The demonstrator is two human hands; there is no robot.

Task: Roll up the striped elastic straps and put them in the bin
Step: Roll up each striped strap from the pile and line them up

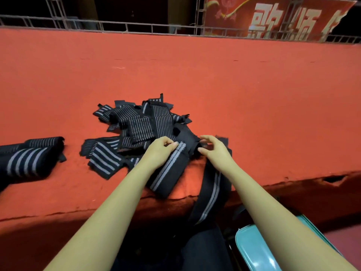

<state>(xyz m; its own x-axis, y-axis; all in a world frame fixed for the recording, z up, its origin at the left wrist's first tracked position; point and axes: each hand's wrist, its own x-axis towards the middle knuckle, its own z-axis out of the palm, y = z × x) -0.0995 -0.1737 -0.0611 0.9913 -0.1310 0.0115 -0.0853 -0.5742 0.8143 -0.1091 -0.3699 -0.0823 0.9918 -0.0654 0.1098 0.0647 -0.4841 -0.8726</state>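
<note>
A heap of black straps with grey stripes (140, 124) lies on the red cloth surface (195, 75). One long strap (170, 171) runs from the heap toward me, and another length of strap (213, 194) hangs over the front edge. My left hand (162, 149) pinches the striped strap's far end with curled fingers. My right hand (213, 147) pinches the black fabric just beside it, fingers bent. Rolled straps (29, 157) lie at the left edge. No bin shows in view.
The red surface ends in a ragged front edge (273, 184) close to me. A teal seat (257, 249) sits at the lower right below the edge. A metal railing (136, 26) and a red banner (273, 18) stand at the back.
</note>
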